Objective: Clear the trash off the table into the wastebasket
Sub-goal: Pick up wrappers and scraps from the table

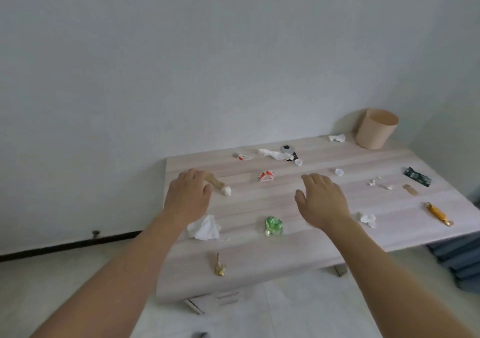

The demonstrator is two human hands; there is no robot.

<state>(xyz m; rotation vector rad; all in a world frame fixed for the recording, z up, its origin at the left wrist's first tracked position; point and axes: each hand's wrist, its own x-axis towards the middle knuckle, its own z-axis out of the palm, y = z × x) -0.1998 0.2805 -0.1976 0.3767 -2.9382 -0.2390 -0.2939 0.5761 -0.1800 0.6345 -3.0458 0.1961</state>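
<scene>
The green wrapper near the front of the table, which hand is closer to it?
Right. The right hand hovers just up and right of the green wrapper; the left hand is farther off to its left.

Dim, flat, bluish daylight; soft overall blur, faint shadows, wide-angle bending at edges.
</scene>
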